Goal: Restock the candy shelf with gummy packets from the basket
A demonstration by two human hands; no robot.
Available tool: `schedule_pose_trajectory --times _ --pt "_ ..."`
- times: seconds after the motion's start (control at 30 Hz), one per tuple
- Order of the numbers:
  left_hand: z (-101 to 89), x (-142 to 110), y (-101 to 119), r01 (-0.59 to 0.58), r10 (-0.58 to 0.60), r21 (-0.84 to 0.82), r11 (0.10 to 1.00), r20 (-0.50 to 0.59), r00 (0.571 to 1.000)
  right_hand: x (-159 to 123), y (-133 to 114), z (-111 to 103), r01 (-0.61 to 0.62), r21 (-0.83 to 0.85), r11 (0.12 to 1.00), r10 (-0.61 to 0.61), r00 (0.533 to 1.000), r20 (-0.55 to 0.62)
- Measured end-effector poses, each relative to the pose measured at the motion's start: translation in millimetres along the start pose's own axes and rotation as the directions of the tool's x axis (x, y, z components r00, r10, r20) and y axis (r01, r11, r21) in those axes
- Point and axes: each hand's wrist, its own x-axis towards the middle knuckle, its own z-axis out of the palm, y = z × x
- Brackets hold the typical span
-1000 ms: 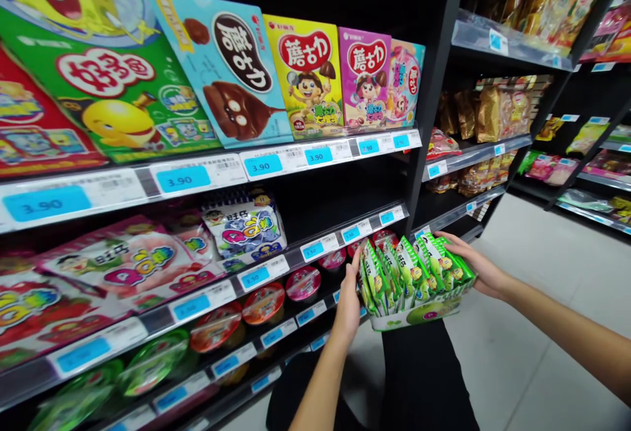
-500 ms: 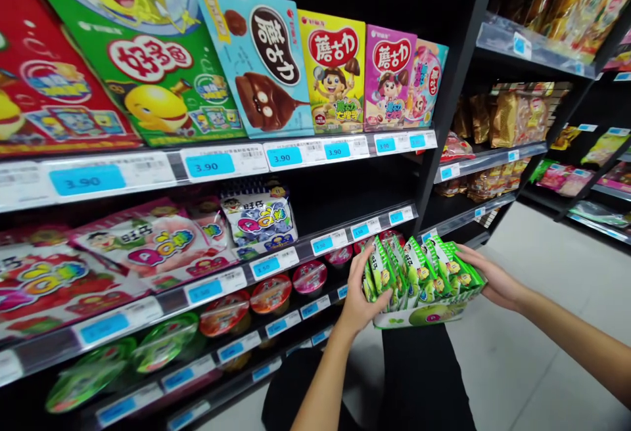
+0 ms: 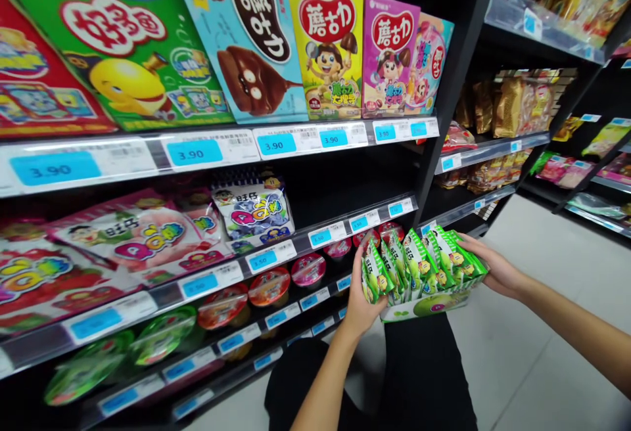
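Observation:
A low cardboard display box, white and green, is held above my lap. Green candy packets stand in a row inside it, their striped tops above its rim. My left hand grips the box's left end, thumb toward the front and fingers behind the nearest packet. At the opposite end, my right hand presses its fingers along the side of the box and the last packets. Its thumb is largely hidden. Beyond the box, the shelf with blue price tags runs close to my left hand.
Pink candy bags and a white-and-purple candy bag lie on the middle shelf. Lidded cups line the shelf below. Upright biscuit boxes fill the upper shelf. A dark upright post divides the shelving; pale floor lies at right.
The view has shifted, so the upper biscuit boxes look larger and further left. Both hands still hold the box, which has moved very slightly right in view. My left thumb sits a little lower.

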Motion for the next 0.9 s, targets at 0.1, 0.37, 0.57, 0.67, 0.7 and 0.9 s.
schedule_pose_trajectory --times 0.1,0.37,0.57,0.67,0.7,0.9 --pt "-1.5 2 4 0.096 -0.085 -0.251 0.963 0.052 0.995 3 2 -3 -0.006 0.002 1.000 0.006 1.000 -0.006" --pt "-21.2 -7 -35 0.412 -0.371 -0.448 0.793 0.181 0.911 12 15 -22 0.006 0.039 0.999 -0.008 0.999 0.052" --pt "-8.0 -25 -32 0.311 -0.267 -0.170 0.935 0.243 0.933 10 19 -20 -0.033 0.133 0.991 0.016 0.992 0.126" --pt "2.3 -28 -18 0.253 -0.245 -0.020 0.967 0.180 0.953 3 41 -22 0.004 0.178 0.984 -0.022 0.995 0.099" --pt "5.1 -29 -14 0.240 -0.239 0.013 0.971 0.159 0.958 0 52 -23 0.002 0.181 0.983 -0.020 0.995 0.093" --pt "20.3 -39 -14 0.195 -0.194 -0.015 0.981 0.063 0.979 -21 97 -24 -0.124 0.178 0.976 0.098 0.984 0.148"
